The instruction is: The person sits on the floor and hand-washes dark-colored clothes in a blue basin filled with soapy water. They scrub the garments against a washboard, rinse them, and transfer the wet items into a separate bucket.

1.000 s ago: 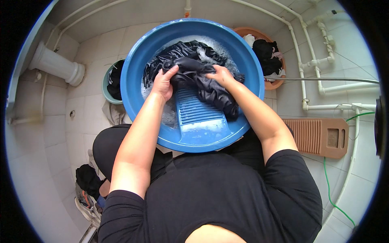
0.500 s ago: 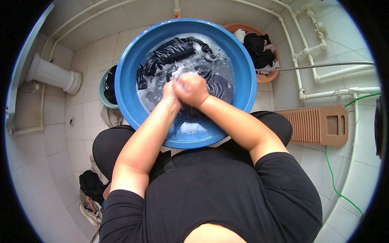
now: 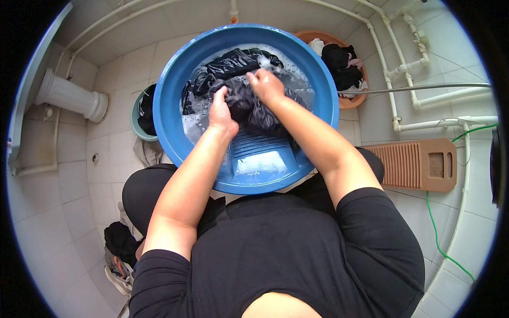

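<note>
A big round blue washtub point(image 3: 168, 114) stands between my knees, holding sudsy grey water. Wet dark cloth point(image 3: 245, 103) is bunched between my two hands over the water. My left hand point(image 3: 222, 114) grips its left side, thumb up. On its upper right side, my right hand point(image 3: 266, 86) is closed with the fingers curled in; part of its grip is hidden. Behind them a black wet garment point(image 3: 230, 64) lies half sunk in the foam. The ribbed slope point(image 3: 260, 146) moulded into the tub's near side shows below the cloth.
An orange basin point(image 3: 352, 100) of dark and pale clothes sits beyond the tub's right. A green basin point(image 3: 135, 121) with dark cloth stands at its left. A brown washboard point(image 3: 413, 164) lies to my right, near white pipes point(image 3: 392, 100) and a green cord point(image 3: 437, 238). Shoes point(image 3: 117, 273) lie lower left.
My hands, pressed together before, have moved apart. The right went up and to the right, the left slightly left. The dark cloth now shows between them, and more of the ribbed slope is visible.
</note>
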Available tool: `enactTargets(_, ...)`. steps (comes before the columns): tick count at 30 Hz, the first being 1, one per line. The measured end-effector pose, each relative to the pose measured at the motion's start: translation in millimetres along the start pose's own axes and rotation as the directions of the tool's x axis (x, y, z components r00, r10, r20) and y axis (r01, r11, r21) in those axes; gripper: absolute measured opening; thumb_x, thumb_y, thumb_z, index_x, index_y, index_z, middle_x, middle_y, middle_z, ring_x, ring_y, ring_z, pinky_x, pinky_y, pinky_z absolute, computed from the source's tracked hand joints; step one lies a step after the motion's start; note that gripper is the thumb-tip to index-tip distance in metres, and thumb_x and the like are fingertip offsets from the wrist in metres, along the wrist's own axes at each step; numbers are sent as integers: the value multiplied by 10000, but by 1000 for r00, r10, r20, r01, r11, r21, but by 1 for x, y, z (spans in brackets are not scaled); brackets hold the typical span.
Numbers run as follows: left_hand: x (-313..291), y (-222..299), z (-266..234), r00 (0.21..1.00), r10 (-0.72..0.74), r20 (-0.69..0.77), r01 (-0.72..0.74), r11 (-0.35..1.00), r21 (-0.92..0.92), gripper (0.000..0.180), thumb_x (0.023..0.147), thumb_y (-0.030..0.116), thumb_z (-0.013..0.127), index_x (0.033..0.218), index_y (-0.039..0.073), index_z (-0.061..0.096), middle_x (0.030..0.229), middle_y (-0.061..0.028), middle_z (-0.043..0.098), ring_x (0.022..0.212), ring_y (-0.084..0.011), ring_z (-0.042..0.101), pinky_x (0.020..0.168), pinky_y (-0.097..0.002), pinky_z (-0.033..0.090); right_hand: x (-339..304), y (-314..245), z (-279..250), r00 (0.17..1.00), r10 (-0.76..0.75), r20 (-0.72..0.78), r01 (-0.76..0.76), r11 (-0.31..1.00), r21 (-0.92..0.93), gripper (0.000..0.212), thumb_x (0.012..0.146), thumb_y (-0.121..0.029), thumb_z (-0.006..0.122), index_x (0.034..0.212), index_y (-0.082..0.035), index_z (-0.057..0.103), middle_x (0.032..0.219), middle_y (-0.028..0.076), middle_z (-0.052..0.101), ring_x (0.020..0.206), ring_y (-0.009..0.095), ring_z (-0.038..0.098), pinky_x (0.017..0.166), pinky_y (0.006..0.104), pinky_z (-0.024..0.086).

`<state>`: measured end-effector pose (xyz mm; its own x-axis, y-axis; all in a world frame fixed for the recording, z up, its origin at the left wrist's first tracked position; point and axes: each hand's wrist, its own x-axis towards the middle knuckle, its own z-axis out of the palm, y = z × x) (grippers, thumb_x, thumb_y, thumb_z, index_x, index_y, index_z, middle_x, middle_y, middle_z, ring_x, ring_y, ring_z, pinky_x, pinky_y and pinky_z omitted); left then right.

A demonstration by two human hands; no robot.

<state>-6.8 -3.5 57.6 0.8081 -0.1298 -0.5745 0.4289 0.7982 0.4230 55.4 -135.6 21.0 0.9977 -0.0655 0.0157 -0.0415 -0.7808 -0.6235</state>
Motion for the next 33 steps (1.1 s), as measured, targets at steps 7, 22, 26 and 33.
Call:
enactTargets(7,44,4,-66,906,373,-202,-107,663,741,438,791,139,599,1174,-26,462,1105,-146,562,1013,-242,526,873,-348,405,7,35,-5,848,-329,416,445,868,-221,680,658,-614,637,1064,-73,571,1014,175,611,972,332,573,835,409,450)
enactTargets(22,27,22,-38,972,-234,10,226,950,216,738,718,748,458,1027,89,580,1034,-121,593,940,-246,570,842,-420,447,-72,-63,-27,697,-716,38,608,619,497,278,691,-207,656,865,-7,576,983,148,570,894,320,570,768,361,465)
enactTargets(26,93,1,-99,915,-259,308,229,965,130,518,838,544,497,985,56,591,973,-126,611,882,-225,591,806,-375,474,-111,-85,-26,547,-837,-22,782,502,369,226,684,-246,641,649,-79,493,713,104,541,585,283,569,541,373,477)
enactTargets(33,-1,-17,-6,999,-7,34,2,991,134,278,910,303,452,967,68,588,880,-76,618,794,-206,605,722,-340,507,-63,-34,-6,837,-418,-354,435,900,-35,259,789,-264,554,581,-111,565,615,103,582,541,282,565,480,372,451)
